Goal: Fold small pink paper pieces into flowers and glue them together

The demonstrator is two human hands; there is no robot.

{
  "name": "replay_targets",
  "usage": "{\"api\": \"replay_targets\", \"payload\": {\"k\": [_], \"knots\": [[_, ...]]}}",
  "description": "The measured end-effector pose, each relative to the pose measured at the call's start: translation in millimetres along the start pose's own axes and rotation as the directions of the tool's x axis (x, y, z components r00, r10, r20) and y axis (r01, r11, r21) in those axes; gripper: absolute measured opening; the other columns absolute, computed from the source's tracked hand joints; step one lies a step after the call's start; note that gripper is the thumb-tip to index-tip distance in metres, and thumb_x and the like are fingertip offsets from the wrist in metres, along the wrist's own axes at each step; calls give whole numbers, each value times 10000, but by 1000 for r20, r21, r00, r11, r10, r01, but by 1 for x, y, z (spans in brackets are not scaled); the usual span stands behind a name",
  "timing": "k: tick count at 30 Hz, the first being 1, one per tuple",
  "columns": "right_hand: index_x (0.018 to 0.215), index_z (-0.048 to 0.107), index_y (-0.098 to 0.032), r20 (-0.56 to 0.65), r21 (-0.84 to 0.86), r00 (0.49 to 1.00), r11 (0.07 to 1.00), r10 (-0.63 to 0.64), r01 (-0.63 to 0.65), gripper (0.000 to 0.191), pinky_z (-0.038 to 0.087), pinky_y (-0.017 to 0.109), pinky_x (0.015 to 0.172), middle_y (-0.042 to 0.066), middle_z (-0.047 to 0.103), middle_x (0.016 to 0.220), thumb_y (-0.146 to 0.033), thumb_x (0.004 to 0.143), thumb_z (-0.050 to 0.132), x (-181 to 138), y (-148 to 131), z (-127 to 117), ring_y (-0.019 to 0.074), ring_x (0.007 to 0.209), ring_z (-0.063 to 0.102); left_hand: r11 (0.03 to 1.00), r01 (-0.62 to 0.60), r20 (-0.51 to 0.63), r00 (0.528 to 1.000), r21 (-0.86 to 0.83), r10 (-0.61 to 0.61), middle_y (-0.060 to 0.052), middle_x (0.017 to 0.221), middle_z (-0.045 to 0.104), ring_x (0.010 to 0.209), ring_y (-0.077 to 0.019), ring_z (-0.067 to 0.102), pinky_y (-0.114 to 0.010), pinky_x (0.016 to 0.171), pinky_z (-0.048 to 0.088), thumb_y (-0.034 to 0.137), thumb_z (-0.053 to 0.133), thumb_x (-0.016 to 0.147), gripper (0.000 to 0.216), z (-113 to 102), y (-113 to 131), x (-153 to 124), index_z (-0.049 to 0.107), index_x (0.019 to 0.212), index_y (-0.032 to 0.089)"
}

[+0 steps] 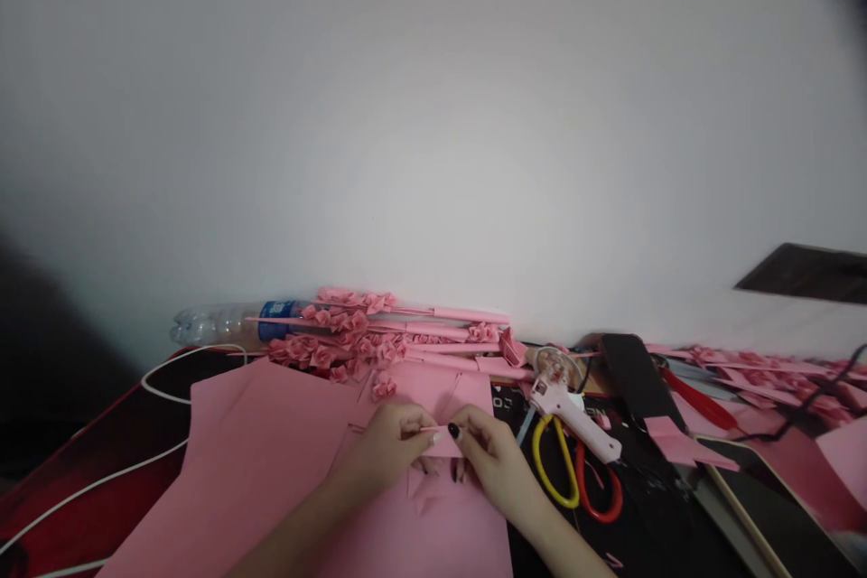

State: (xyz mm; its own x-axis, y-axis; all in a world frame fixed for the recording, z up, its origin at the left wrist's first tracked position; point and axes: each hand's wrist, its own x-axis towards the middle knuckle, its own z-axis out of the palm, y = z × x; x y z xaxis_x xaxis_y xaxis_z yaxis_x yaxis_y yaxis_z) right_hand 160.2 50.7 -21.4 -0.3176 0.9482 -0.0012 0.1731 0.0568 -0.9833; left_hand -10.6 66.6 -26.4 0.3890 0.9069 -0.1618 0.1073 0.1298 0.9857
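Note:
My left hand (386, 452) and my right hand (499, 462) are close together over large pink paper sheets (271, 447). Between them is a small piece of pink paper (444, 445), its upper edge pinched by thumb and fingers on both sides. That edge looks narrow, as if folded or rolled. Some fingertips are hidden behind the paper. Another small pink paper piece (426, 498) lies just below my hands. A single folded paper flower (383, 386) rests on the sheets above my left hand.
Pink paper flowers on stems (358, 348) are piled along the wall beside a plastic bottle (217, 323). At right are a glue gun (573, 415), scissors with yellow and red handles (575, 480), a black phone-like object (633, 384) and more flowers (751, 375). A white cable (88, 489) runs at left.

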Motion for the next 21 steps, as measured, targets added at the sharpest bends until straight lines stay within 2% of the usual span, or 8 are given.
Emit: {"api": "replay_targets", "payload": {"k": [7, 13, 18, 21], "knots": [[745, 482, -175, -120, 166, 987, 982, 106, -86, 304, 349, 198, 365, -45, 531, 435, -471, 802, 516, 5, 6, 0, 100, 328, 452, 1000, 4, -73, 997, 16, -3, -8, 566, 603, 551, -169, 620, -278, 575, 476, 298, 562, 725, 162, 0, 4, -1, 574, 685, 142], [766, 471, -182, -188, 241, 977, 969, 98, -51, 321, 353, 197, 365, -48, 529, 461, -499, 810, 499, 6, 7, -1, 102, 344, 466, 1000, 3, -70, 998, -15, -4, -19, 586, 615, 573, -172, 628, -293, 605, 486, 330, 558, 733, 190, 0, 5, 0, 564, 700, 142], [692, 483, -168, -92, 124, 994, 992, 51, -39, 322, 314, 193, 383, -57, 480, 430, -465, 790, 555, 4, 0, 0, 87, 352, 428, 999, -43, -20, 999, 33, 44, -7, 609, 592, 594, -161, 610, -277, 610, 468, 263, 525, 748, 139, 0, 2, -2, 573, 705, 140], [633, 463, -169, -81, 49, 996, 999, 26, -22, 325, 295, 191, 392, -54, 463, 430, -429, 814, 537, 2, -1, 0, 77, 357, 403, 990, -89, -6, 996, 110, 90, -8, 654, 593, 639, -156, 585, -258, 618, 437, 245, 505, 761, 136, -1, 1, -3, 592, 732, 145]]}}
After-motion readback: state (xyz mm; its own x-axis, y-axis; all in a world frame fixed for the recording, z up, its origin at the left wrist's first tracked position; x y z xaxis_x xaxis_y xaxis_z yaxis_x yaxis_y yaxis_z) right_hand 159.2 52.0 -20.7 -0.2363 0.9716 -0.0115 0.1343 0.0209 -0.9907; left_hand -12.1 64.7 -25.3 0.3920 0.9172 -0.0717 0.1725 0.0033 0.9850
